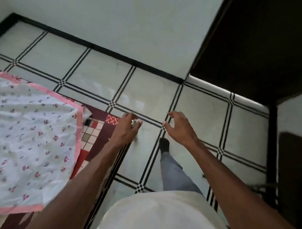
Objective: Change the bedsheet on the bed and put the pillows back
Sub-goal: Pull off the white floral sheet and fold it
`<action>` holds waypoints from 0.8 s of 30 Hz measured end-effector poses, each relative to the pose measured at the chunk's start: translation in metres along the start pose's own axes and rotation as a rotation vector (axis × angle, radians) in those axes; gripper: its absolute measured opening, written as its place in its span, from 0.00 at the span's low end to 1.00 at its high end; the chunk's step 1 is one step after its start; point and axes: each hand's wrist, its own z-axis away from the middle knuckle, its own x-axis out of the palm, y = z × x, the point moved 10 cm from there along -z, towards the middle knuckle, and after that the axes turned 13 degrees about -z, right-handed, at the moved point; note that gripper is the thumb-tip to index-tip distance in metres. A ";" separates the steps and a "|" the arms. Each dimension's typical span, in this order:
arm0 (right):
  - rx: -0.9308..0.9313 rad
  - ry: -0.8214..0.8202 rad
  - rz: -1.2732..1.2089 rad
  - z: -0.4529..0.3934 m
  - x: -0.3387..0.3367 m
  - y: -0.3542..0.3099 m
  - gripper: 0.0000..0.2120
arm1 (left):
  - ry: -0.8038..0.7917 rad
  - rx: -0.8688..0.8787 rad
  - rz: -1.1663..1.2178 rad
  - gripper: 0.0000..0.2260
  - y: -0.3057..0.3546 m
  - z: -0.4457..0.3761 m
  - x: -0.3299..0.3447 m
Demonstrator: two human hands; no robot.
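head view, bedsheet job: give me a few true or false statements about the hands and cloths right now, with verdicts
1. Both hands hold nothing. True: the left hand and right hand hang over the tiled floor with loosely curled fingers.
2. The floral cloth has a pink border. True.
3. The floral cloth lies on the floor. False: it lies on a maroon checked sheet.
4. The right hand grips the floral cloth. False: it is apart from it, over the floor.
5. A foot stands on the floor. True.
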 end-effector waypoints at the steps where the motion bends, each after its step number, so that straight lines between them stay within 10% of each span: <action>1: -0.022 -0.032 0.027 -0.036 -0.004 -0.014 0.23 | 0.031 -0.041 0.013 0.15 -0.005 -0.027 -0.010; 9: -0.264 -0.309 0.246 -0.281 0.033 -0.178 0.24 | 0.319 -0.386 0.147 0.13 -0.086 -0.176 -0.126; 24: -0.711 -0.836 0.407 -0.503 0.334 -0.495 0.25 | 0.638 -1.082 0.469 0.12 -0.351 -0.210 -0.268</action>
